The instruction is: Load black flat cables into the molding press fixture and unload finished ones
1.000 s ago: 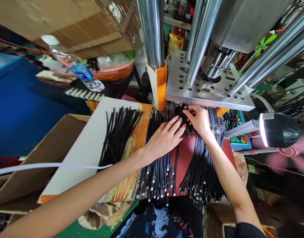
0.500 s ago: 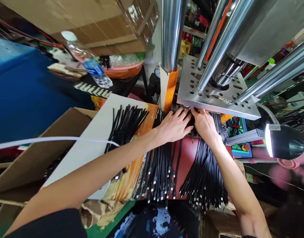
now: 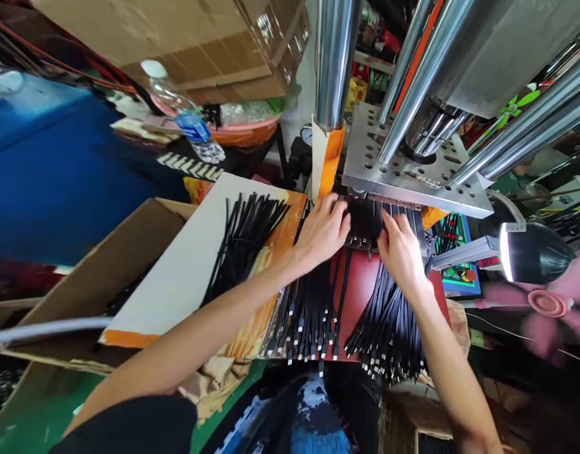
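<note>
My left hand is at the left end of the dark metal mould under the press plate, its fingers loosely bent and apart. At the mould's right side is my right hand, with thumb and index fingertip apart. I make out nothing held in either hand. Black cables with pale metal plugs hang toward me in two bunches: a left bunch below my left hand and a right bunch below my right. Some cable ends under the fingers are hidden.
Overhead is the drilled steel press plate on thick rods. A lamp and a pink fan stand at right. More black cables lie on the white board at left, beside an open carton.
My hands have moved apart: the left drew back to the left, the right slightly down and right. More of the dark mould between them shows. The view has shifted a little.
</note>
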`<state>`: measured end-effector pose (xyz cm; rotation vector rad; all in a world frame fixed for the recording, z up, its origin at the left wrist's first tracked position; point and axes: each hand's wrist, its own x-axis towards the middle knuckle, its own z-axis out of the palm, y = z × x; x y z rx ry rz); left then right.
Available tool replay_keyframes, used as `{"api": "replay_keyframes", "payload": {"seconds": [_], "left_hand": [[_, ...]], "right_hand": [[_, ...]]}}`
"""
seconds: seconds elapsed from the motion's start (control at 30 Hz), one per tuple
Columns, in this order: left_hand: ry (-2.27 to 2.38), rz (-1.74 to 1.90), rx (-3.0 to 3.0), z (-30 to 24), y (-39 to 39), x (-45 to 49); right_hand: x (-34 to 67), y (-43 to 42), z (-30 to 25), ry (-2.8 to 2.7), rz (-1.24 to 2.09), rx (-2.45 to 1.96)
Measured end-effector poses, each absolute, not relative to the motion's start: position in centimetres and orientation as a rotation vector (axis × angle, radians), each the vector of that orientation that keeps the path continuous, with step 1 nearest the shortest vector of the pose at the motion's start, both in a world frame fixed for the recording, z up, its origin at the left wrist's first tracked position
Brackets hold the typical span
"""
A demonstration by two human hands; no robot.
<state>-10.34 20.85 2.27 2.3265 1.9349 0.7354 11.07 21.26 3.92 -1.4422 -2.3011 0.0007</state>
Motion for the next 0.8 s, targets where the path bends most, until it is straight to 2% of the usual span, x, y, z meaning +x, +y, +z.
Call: {"api": "replay_keyframes", "payload": {"seconds": [0.13, 0.27, 0.43, 0.6, 0.8], "left_hand": [[2.066, 0.447, 2.032, 0.2, 11.2, -11.3], [2.007, 0.432, 1.885, -1.3, 8.6, -11.6], [1.83, 0.569, 1.66, -0.8, 10.0, -12.6], [1.45, 0.683, 1.372, 0.1, 9.0, -12.4], [0.983, 0.732, 0.843, 0.9, 5.3, -8.7]], "right_hand": [[14.5, 9.0, 0.4, -2.28, -0.128, -1.935], [15.4, 5.2, -2.8, -2.334, -0.137, -2.143], [16.9, 6.7, -1.5, -1.982, 0.38, -1.972], [16.5, 4.5, 1.6, -1.624, 0.974, -1.561], [11.5, 1.5, 2.1, -1.786, 1.176, -1.271]]}}
